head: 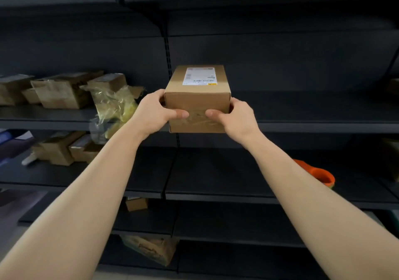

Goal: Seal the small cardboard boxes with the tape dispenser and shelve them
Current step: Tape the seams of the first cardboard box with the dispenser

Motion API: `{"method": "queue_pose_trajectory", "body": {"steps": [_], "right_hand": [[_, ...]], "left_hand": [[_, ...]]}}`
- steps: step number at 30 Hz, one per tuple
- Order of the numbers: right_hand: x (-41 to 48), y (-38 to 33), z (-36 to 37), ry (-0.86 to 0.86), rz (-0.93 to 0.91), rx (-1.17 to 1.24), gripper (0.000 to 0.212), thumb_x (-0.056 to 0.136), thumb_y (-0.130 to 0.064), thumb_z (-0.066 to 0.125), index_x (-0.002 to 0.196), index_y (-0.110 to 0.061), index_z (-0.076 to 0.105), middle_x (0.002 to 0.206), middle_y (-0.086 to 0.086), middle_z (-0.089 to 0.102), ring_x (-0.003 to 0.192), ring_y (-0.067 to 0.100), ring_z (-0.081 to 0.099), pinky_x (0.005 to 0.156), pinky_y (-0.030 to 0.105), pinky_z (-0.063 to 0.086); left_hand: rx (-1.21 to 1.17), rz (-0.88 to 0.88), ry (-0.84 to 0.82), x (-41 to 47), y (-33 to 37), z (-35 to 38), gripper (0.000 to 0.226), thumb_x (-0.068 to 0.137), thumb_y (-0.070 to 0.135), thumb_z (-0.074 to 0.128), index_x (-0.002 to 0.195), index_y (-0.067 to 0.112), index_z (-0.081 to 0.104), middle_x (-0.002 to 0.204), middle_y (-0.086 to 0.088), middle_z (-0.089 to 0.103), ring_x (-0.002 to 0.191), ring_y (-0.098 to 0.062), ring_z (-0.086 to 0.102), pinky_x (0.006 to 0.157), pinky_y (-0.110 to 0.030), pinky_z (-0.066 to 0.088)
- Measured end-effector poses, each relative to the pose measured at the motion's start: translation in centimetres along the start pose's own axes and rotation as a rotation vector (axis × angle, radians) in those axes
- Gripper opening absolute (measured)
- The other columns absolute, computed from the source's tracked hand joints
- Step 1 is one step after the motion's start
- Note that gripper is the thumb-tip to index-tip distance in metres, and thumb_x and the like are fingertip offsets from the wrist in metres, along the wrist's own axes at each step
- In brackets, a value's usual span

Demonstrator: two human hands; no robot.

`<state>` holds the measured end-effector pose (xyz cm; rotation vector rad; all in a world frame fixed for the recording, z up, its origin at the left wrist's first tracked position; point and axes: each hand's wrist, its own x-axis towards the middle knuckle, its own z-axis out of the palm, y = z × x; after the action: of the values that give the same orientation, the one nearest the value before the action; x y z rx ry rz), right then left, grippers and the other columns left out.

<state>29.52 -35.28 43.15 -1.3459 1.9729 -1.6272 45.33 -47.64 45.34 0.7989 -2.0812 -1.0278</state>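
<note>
Left hand (152, 112) and right hand (234, 118) clamp one small cardboard box (197, 99) from either side, thumbs pressed on its taped near face, both arms outstretched. Box, white label (199, 76) upward, sits at the dark shelf (323, 126) edge. Other boxes (60, 90) stand well left.

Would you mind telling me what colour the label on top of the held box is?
White with dark print and a small yellow mark, on the label in the head view.

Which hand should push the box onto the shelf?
Probably right. Both hands grip the box, but the bare shelf is on the right hand's side; the left hand sits beside the crinkled plastic wrap.
</note>
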Motion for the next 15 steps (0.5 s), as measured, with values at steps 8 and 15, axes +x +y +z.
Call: {"method": "queue_pose_trajectory", "body": {"steps": [8, 15], "right_hand": [[8.8, 3.9, 1.2, -0.058, 0.055, -0.046, 0.046, 0.085, -0.037, 0.069, 0.126, -0.020, 0.056, 0.108, -0.008, 0.062, 0.097, 0.010, 0.057, 0.081, 0.021, 0.043], [12.6, 6.5, 2.7, -0.079, 0.056, -0.086, 0.051, 0.084, -0.038, 0.069, 0.128, -0.017, 0.054, 0.117, 0.000, 0.064, 0.108, 0.018, 0.060, 0.086, 0.024, 0.046]], "left_hand": [[-0.006, -0.127, -0.033, 8.8, -3.6, 1.9, 0.058, 0.069, 0.021, 0.084, 0.120, 0.017, 0.058, 0.110, 0.003, 0.067, 0.103, -0.017, 0.063, 0.095, -0.039, 0.051], [0.015, -0.156, -0.012, 11.9, -5.3, 2.8, 0.058, 0.074, 0.019, 0.081, 0.126, 0.016, 0.055, 0.109, 0.006, 0.065, 0.098, -0.007, 0.061, 0.076, -0.016, 0.048]]}}
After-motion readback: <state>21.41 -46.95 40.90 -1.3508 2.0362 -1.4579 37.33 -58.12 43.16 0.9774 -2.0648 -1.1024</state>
